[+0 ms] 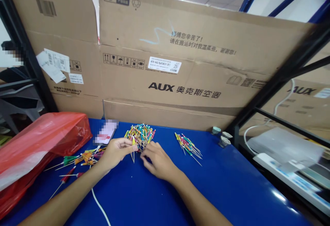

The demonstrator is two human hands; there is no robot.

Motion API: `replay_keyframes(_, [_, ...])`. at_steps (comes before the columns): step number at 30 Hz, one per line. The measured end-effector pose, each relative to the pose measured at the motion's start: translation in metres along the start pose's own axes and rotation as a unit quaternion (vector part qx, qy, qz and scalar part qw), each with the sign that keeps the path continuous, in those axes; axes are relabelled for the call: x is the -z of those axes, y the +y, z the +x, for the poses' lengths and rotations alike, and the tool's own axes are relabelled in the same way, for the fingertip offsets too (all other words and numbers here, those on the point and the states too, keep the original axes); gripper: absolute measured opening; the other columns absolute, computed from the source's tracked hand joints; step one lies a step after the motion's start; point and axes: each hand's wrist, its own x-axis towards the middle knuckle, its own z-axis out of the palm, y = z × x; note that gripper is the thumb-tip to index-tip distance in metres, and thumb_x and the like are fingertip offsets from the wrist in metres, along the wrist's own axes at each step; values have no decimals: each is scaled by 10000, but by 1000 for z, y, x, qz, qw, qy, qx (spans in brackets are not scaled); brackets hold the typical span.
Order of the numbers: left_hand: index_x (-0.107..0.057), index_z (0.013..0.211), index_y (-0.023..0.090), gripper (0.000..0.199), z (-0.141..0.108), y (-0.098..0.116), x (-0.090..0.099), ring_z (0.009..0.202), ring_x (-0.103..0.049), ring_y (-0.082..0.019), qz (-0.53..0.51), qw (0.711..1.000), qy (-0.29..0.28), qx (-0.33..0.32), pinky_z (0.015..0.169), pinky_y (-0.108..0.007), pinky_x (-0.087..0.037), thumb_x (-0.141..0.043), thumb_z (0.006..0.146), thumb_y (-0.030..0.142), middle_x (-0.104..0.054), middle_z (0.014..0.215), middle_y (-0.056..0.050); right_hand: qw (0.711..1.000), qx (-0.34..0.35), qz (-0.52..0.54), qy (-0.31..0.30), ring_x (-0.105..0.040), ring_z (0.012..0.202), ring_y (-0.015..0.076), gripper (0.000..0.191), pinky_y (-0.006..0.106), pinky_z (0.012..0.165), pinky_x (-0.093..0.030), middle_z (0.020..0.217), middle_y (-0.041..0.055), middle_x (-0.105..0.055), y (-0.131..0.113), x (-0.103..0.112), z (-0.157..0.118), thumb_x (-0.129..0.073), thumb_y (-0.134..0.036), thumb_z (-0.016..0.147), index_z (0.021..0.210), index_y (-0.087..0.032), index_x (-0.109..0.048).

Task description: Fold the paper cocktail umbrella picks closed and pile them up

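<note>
My left hand (120,152) pinches a closed yellow cocktail umbrella (133,140) between thumb and fingers; its white tip points up and thin wooden sticks show below the fingertips. Beside it, my right hand (157,160) is closed with curled fingers at the front edge of a pile of closed paper umbrellas (141,132). Whatever those fingers hold, if anything, is hidden. A smaller group of closed umbrellas (189,147) lies to the right. Partly open orange umbrellas (87,156) and red umbrellas (69,174) lie left of my left forearm.
On the blue table (206,191), a red plastic bag (64,126) lies at the left, near a phone (106,133). A white cable (98,202) runs toward the front edge. Small grey-green objects (225,139) stand at the back right. Cardboard (165,102) walls the back.
</note>
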Motion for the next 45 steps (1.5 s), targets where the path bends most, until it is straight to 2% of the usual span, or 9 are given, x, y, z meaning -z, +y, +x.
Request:
replay_keyframes(3, [-735, 793, 150, 281, 0, -1, -2, 564, -587, -127, 15, 1000, -22, -7, 515, -215, -418, -815, 694, 400, -735, 731, -46, 996, -25, 67, 45, -517, 871, 190, 112, 333, 837, -374, 888, 42, -616, 4, 7, 0, -531, -204, 949, 923, -211, -640])
replay_keyframes(5, [-738, 788, 150, 277, 0, -2, -3, 633, -617, -151, 24, 999, -39, -12, 580, -234, -447, -814, 694, 399, -736, 741, -48, 993, -30, 94, 65, -514, 848, 186, 115, 328, 825, -383, 858, 36, -609, 6, 9, 1, -532, -198, 950, 909, -213, -639])
replay_keyframes(11, [-728, 788, 147, 284, -1, -5, -4, 583, -551, -125, 51, 998, -46, -15, 553, -222, -399, -795, 714, 412, -706, 703, -29, 985, -33, 151, 82, -520, 813, 182, 116, 334, 818, -400, 822, 28, -607, 4, 9, 2, -565, -234, 945, 878, -218, -658])
replay_keyframes(17, [-759, 789, 144, 314, -10, 3, -10, 505, -428, -94, 136, 984, -116, -2, 481, -207, -286, -781, 707, 447, -660, 642, -13, 954, -80, 250, 143, -545, 801, 180, 160, 315, 776, -434, 813, 34, -633, 1, 11, 4, -570, -313, 951, 885, -210, -673])
replay_keyframes(31, [-772, 792, 159, 304, -12, 7, -12, 483, -408, -98, 152, 982, -113, -22, 460, -202, -261, -759, 730, 456, -646, 615, -13, 933, -71, 325, 133, -589, 855, 203, 200, 357, 809, -467, 877, 64, -684, -2, 16, 2, -600, -371, 935, 902, -214, -721])
replay_keyframes(34, [-768, 803, 155, 300, -13, 7, -12, 491, -416, -98, 151, 982, -114, -20, 465, -202, -273, -759, 734, 447, -650, 628, -14, 928, -82, 335, 140, -590, 857, 197, 190, 351, 804, -470, 908, 66, -682, -2, 15, 2, -608, -366, 931, 960, -214, -718])
replay_keyframes(36, [-762, 802, 153, 291, -14, 8, -13, 496, -423, -98, 145, 983, -115, -17, 467, -202, -279, -758, 736, 436, -649, 635, -12, 928, -87, 337, 135, -589, 858, 194, 199, 346, 803, -473, 912, 65, -676, -3, 13, 3, -620, -374, 922, 983, -210, -715])
replay_keyframes(41, [-750, 771, 149, 262, -15, 7, -14, 503, -433, -95, 119, 987, -106, -21, 469, -201, -289, -771, 724, 407, -629, 616, 2, 928, -89, 346, 105, -571, 793, 173, 207, 322, 768, -474, 831, 39, -648, -5, 4, 5, -649, -399, 897, 904, -199, -702])
replay_keyframes(45, [-745, 814, 149, 259, -15, 5, -17, 521, -511, -110, 67, 993, -101, -7, 488, -207, -357, -772, 732, 393, -640, 622, -2, 915, -106, 377, 96, -560, 766, 167, 203, 307, 739, -465, 818, 32, -647, -4, -1, 6, -678, -402, 873, 900, -201, -687])
